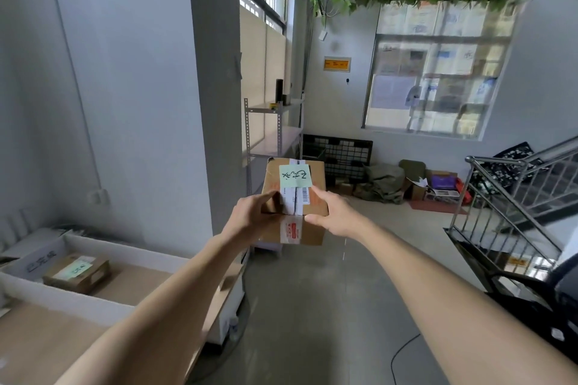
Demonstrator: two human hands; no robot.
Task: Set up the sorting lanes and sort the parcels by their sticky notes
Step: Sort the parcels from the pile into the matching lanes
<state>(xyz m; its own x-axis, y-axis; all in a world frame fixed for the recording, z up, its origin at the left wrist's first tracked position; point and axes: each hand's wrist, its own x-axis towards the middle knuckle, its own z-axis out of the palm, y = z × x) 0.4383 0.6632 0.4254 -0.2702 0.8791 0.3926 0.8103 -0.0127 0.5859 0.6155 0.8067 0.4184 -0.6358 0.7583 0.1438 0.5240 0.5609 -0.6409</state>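
A brown cardboard parcel (316, 178) is held out in front of me at arm's length, above the floor. A green sticky note (294, 176) with handwriting sits on its top, over white tape and a barcode label. My left hand (250, 212) grips the parcel's near left edge, thumb on top. My right hand (336, 212) holds its near right corner, fingers along the top and side. On the wooden table at lower left, a smaller parcel (76, 272) with a green note lies in a lane between white dividers (65, 295).
A labelled white card (40, 259) stands at the lane's far end. A grey pillar (215, 103) rises behind the table, with a metal shelf rack (275, 134) beyond it. Bags and boxes (416, 184) lie along the far wall. A stair railing (506, 191) stands right.
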